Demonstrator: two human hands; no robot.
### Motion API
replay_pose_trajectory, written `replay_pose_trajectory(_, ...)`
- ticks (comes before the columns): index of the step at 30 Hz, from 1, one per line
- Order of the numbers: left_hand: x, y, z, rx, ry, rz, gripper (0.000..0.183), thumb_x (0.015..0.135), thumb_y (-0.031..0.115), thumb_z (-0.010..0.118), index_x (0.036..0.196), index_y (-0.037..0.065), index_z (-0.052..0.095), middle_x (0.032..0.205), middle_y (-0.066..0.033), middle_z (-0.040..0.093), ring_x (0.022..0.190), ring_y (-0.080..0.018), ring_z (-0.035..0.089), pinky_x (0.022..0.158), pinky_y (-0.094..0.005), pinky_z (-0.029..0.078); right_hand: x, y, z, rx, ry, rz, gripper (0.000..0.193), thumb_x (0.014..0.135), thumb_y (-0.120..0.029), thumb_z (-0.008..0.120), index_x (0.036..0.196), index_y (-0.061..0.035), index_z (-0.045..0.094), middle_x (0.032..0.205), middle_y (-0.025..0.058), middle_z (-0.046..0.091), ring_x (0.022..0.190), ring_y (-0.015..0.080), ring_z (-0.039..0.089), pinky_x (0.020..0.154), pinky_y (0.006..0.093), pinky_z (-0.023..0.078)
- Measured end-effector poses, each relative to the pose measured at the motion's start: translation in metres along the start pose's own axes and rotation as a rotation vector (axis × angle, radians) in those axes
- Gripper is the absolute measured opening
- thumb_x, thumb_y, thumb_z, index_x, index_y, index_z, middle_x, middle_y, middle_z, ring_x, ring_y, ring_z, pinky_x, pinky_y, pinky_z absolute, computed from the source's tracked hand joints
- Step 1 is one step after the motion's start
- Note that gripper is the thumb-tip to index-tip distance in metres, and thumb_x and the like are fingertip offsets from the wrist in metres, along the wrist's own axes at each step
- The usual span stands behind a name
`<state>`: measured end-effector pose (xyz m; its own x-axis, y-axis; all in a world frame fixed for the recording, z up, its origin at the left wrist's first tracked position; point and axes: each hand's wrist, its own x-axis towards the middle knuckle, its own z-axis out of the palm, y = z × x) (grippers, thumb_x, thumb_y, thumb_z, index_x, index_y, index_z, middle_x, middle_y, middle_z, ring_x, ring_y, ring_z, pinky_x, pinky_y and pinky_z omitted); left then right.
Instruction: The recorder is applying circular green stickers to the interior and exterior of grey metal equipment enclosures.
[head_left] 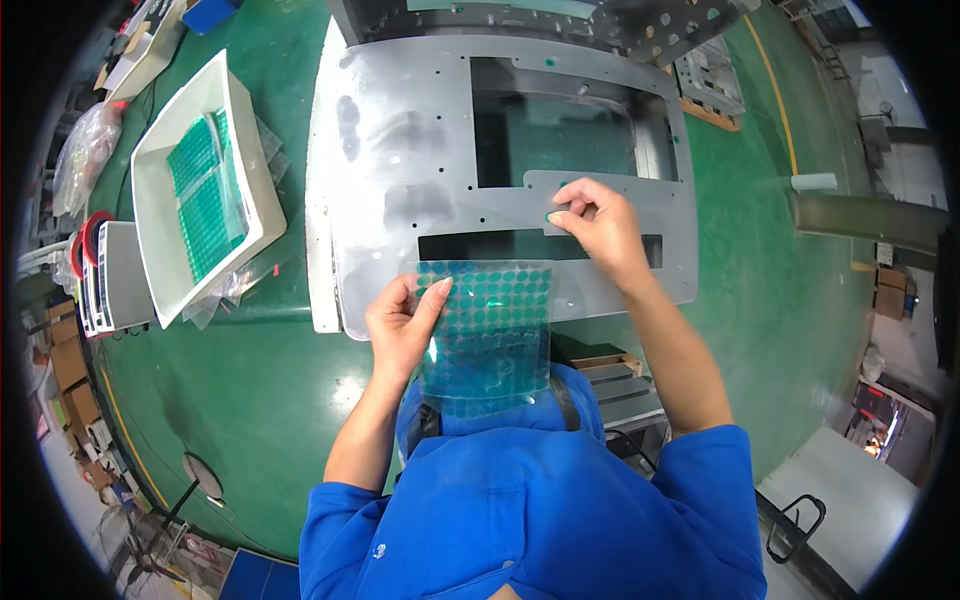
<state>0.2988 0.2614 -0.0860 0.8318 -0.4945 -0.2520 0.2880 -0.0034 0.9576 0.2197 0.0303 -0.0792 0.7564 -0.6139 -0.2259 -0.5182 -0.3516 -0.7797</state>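
My left hand [400, 328] pinches the upper left edge of a clear sheet of round green stickers [490, 325], which hangs down in front of my body. My right hand [603, 228] is over the grey metal panel [390, 150], right of the sheet. Its thumb and forefinger close on a small green round sticker [550, 217], partly hidden by the fingertips. The panel lies flat, with a large rectangular cutout and a long narrow slot nearer me. Small holes dot its surface. A green dot [549, 63] sits near its far edge, and another green dot [676, 139] by its right edge.
On the left, a white bin [262, 212] holds more green sticker sheets [200, 190] and clear plastic film. A dark perforated metal part [640, 30] stands beyond the panel. A mirror-like disc on a stand [203, 477] is at lower left.
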Motion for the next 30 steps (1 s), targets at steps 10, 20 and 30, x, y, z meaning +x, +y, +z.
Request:
replay_pose_trajectory(10,0.012,0.012,-0.017,0.076,-0.157,0.166,0.010,0.077,0.003,0.062,0.086,0.001,0.062,0.061,0.0039,0.053,0.052,0.0005,0.042,0.042,-0.0154,0.031,-0.011,-0.090,0.031,0.178,-0.484,-0.313,0.012,0.070,-0.009,0.064,0.081,-0.0046,0.062,0.077,0.0022,0.060,0.068,0.0094,0.051,0.061,0.0222,0.036)
replay_pose_trajectory(20,0.049,0.030,-0.032,0.148,-0.111,-0.011,0.008,0.078,0.006,0.061,0.084,0.001,0.062,0.066,0.0022,0.056,0.058,-0.0019,0.048,0.049,-0.0156,0.036,0.021,-0.106,0.057,0.154,-0.368,-0.370,0.005,0.070,-0.005,0.062,0.074,-0.0034,0.060,0.074,0.0017,0.058,0.070,0.0108,0.051,0.060,0.0229,0.037)
replay_pose_trajectory(30,0.097,0.028,-0.026,0.080,0.041,-0.102,0.014,0.078,0.013,0.063,0.084,0.001,0.060,0.065,0.0030,0.056,0.053,-0.0005,0.045,0.044,-0.0148,0.032,0.100,-0.095,0.062,0.036,-0.143,-0.259,0.005,0.073,-0.004,0.056,0.078,-0.0017,0.054,0.077,0.0084,0.055,0.068,0.0187,0.054,0.064,0.0283,0.043)
